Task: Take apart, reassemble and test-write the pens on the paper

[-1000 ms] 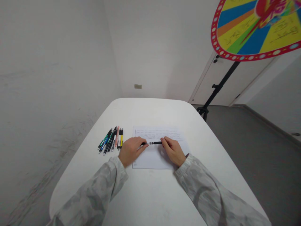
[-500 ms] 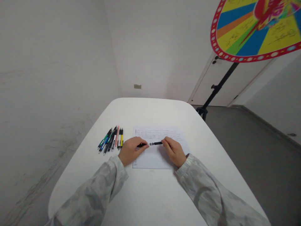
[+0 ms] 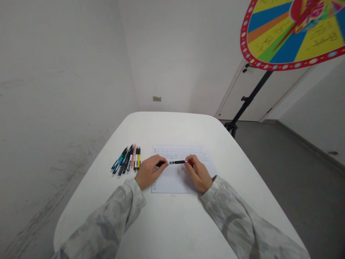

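A black pen [image 3: 179, 162] with a white, printed band is held level between my two hands. My left hand [image 3: 150, 172] pinches it near its left end, where a dark part shows between thumb and fingers. At the other end, the thumb and forefinger of my right hand [image 3: 198, 173] close on the tip. Both hands are over a sheet of paper [image 3: 172, 183] with rows of handwriting across its upper part. Whether the pen is in one piece cannot be made out under the left fingers.
Left of my left hand lies a bunch of several pens [image 3: 126, 160] in black, blue, green, pink and yellow. The white table [image 3: 172, 226] has rounded corners and meets the wall at the back. A colourful prize wheel [image 3: 285, 46] on a black stand [image 3: 246, 104] rises at the right.
My right fingers have shifted slightly on the pen's end, and a bit more of the tip shows between them. The left hand keeps its pinch, and the view has moved a little.
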A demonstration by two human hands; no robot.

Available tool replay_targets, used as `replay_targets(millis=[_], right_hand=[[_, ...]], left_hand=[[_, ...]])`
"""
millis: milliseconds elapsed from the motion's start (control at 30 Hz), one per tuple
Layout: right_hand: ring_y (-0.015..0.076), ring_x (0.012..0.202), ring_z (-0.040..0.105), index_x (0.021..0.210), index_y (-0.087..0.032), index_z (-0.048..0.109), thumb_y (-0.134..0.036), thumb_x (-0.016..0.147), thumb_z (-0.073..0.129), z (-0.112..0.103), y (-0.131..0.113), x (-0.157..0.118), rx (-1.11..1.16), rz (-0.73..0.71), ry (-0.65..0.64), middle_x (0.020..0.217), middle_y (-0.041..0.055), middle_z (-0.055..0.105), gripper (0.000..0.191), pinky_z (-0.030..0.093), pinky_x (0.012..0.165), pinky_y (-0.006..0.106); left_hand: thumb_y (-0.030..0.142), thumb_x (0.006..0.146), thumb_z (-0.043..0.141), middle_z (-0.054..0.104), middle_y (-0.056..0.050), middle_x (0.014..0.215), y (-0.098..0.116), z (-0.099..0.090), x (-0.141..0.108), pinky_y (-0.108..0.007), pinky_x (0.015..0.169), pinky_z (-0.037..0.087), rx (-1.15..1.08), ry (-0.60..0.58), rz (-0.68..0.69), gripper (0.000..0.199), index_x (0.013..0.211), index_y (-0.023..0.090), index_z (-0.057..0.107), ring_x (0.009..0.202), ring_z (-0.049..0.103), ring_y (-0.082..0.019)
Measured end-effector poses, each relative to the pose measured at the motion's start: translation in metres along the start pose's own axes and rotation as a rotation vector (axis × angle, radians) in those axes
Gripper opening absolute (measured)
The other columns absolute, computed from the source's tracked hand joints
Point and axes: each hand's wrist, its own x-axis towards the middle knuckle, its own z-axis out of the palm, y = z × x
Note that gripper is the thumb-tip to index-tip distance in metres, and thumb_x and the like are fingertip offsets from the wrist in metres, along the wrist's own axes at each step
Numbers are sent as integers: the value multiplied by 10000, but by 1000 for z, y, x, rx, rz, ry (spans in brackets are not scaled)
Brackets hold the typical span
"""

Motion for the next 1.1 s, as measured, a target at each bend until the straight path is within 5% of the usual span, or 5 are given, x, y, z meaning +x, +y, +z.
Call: replay_targets(millis=[200, 567, 800, 1100], right_hand=[[190, 693, 531, 780, -242, 527, -437, 1105, 391, 0, 5, 1, 13, 46, -1, 704, 1, 552, 403, 402, 692, 327], [189, 722, 543, 1015, -235, 586, -399, 1068, 471, -1, 1, 0, 84, 43, -33, 770, -6, 588, 207, 426, 698, 323], [177, 637, 519, 763, -240, 529, -454, 1095, 404, -1, 2, 3, -8, 72, -52, 654, -14, 527, 415, 380, 662, 325], [195, 688, 536, 971, -250, 567, -451, 1070, 446, -1, 3, 0, 54, 70, -67, 733, -6, 581, 254, 416, 681, 325]], left_hand=[[359, 1081, 596, 744, -50, 976, -1, 1, -1, -333, 852, 565, 37, -6, 19, 166, 1047, 221, 682, 920, 706, -194], [323, 1072, 613, 744, -42, 981, -2, 1, -3, -317, 860, 559, 62, -13, 30, 128, 1055, 215, 681, 924, 708, -187], [361, 1084, 595, 752, -52, 981, -3, 2, -3, -334, 848, 566, 97, -28, 60, 170, 1066, 214, 679, 913, 711, -193], [351, 1081, 594, 750, -52, 973, -3, 2, -2, -336, 841, 572, 102, -26, 49, 164, 1061, 214, 683, 911, 709, -193]])
